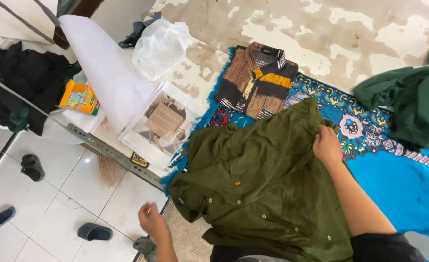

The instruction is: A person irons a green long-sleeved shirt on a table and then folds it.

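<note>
Olive shirt (263,179): pinched under right hand (327,145) fingers for flattening on blue mat (404,184); left hand (151,219) loosely curled, empty, beside collar.

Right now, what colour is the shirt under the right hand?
Dark olive green shirt, with small pale buttons; right hand grips its edge. Head view.

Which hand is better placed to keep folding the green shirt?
The right hand, probably. It already grips the shirt at its far edge, over the blue mat. The left hand hangs off the shirt, above the tiled floor, holding nothing.
</note>
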